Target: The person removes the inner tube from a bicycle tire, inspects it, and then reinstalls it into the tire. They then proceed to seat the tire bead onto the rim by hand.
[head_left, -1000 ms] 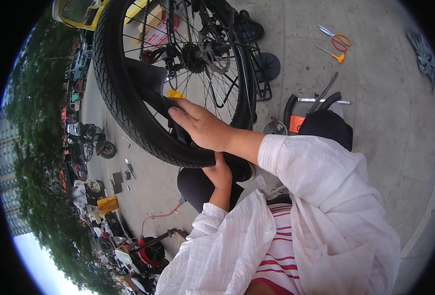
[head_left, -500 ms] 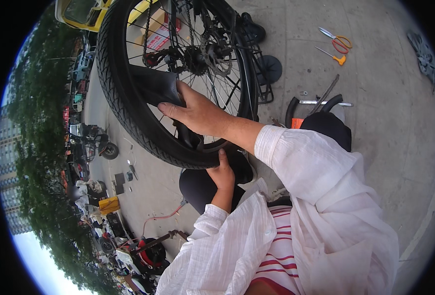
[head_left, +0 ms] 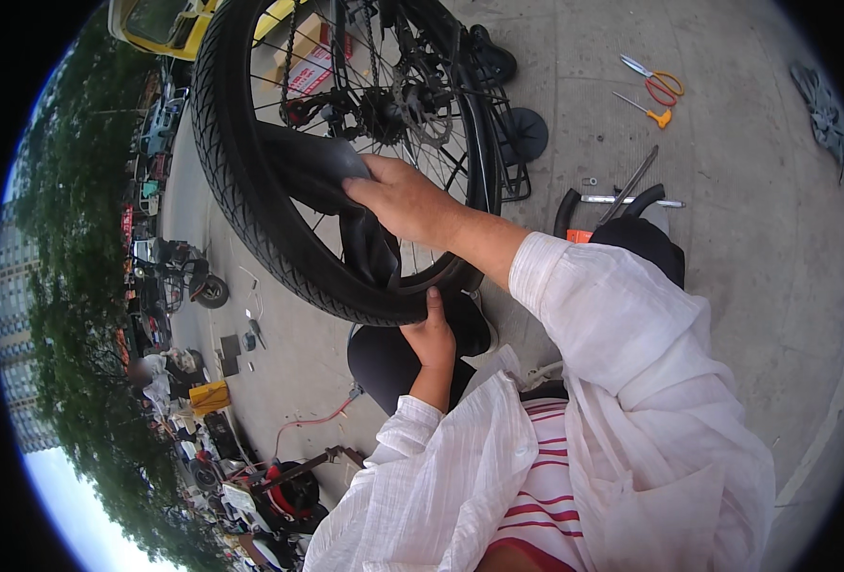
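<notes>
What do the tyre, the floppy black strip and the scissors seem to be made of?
Tyre: apparently matt black rubber, with moulded tread.
Floppy black strip: probably thin rubber, faintly shiny, since it folds limply.
Scissors: likely metal blades, silvery; red and orange handles, perhaps plastic.

Grey concrete ground with scissors, a yellow-handled tool, a silver rod and perhaps a dark cloth.

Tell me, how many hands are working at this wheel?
2: left hand, partly hidden, gripping the tire at its lower edge; right hand higher, holding flat black rubber.
</notes>
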`<state>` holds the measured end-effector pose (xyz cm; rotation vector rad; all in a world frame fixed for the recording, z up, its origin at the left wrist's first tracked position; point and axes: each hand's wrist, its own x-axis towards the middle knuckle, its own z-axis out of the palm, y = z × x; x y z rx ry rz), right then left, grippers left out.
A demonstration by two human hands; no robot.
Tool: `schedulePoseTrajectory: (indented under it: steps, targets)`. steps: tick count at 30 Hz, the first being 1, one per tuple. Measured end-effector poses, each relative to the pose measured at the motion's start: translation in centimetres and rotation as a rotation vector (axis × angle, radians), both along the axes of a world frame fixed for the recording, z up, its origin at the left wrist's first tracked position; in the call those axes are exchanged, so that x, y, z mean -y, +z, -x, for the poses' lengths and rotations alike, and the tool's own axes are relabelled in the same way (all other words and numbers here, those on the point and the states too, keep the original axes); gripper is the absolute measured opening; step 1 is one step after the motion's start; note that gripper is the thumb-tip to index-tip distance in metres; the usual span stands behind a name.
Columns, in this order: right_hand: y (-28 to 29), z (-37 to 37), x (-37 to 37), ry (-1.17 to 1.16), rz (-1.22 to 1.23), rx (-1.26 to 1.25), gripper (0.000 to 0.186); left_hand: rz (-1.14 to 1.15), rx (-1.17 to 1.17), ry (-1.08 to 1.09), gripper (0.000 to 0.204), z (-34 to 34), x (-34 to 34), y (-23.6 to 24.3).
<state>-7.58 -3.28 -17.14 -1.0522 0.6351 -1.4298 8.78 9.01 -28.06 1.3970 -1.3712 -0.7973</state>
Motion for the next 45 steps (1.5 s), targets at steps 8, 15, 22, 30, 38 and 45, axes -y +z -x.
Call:
schedulePoseTrajectory:
  steps: [8, 15, 22, 30, 38, 45]
  targets:
    - [0.5, -1.0, 0.3, -0.167, 0.146, 0.148, 0.044, -0.023, 0.032, -0.027, 0.038, 0.5, -0.1, 0.5]
    - [2.1, -0.3, 0.0, -0.159, 0.217, -0.015, 0.034, -0.008, -0.048, 0.048, 0.024, 2.1, 0.1, 1.7]
    - [4.9, 1.6, -0.4, -0.238, 0.199, -0.284, 0.026, -0.076, -0.010, 0.003, 0.095, -1.3, 0.9, 1.9]
    - [2.4, -0.2, -1.8, -0.061, 0.170, -0.522, 0.031, 0.147, -0.276, -0.246, 0.070, -2.8, 4.0, 10.4]
    - [0.1, 0.1, -1.2, 0.065, -0.029, -0.119, 0.033, -0.125, -0.365, -0.658, 0.089, -4.7, 8.5, 12.9]
    - [0.8, -1.5, -1.7, -0.074, -0.026, -0.063, 0.034, -0.140, -0.470, -0.754, 0.098, -3.5, 9.3, 13.3]
